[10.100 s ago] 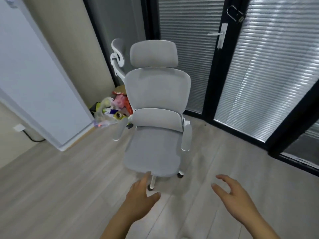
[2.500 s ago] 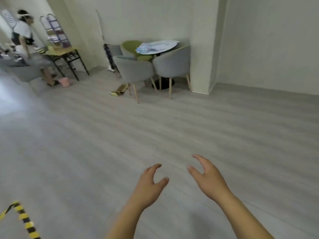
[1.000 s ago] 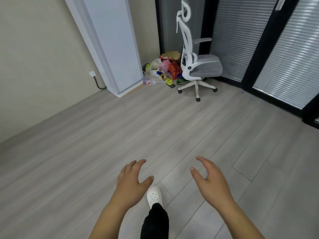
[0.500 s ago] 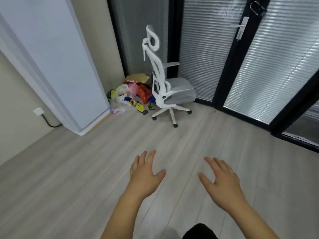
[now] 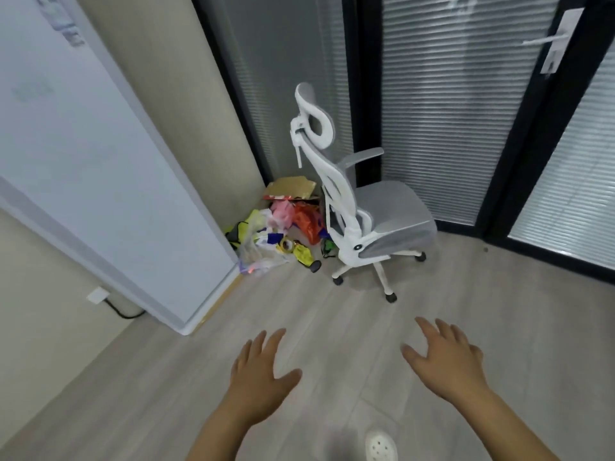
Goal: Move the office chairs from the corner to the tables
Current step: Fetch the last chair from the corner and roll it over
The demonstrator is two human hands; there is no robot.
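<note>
One white-framed office chair (image 5: pixel 382 214) with a grey seat, a headrest and wheels stands in the corner, seen side-on, its seat facing right toward the glass. My left hand (image 5: pixel 263 374) is stretched out low in front of me, palm down, fingers spread, holding nothing. My right hand (image 5: pixel 446 357) is held the same way further right, also empty. Both hands are well short of the chair, with bare floor between. No table is in sight.
A heap of colourful bags and wrappers (image 5: pixel 279 227) with a cardboard piece lies in the corner left of the chair. A white cabinet (image 5: pixel 100 181) stands along the left wall. Black-framed glass doors with blinds (image 5: pixel 449 104) close off the back. My white shoe (image 5: pixel 381 447) shows below.
I have come closer to the corner, so the chair looms larger and nearer. Both hands stay open and stretched forward.
</note>
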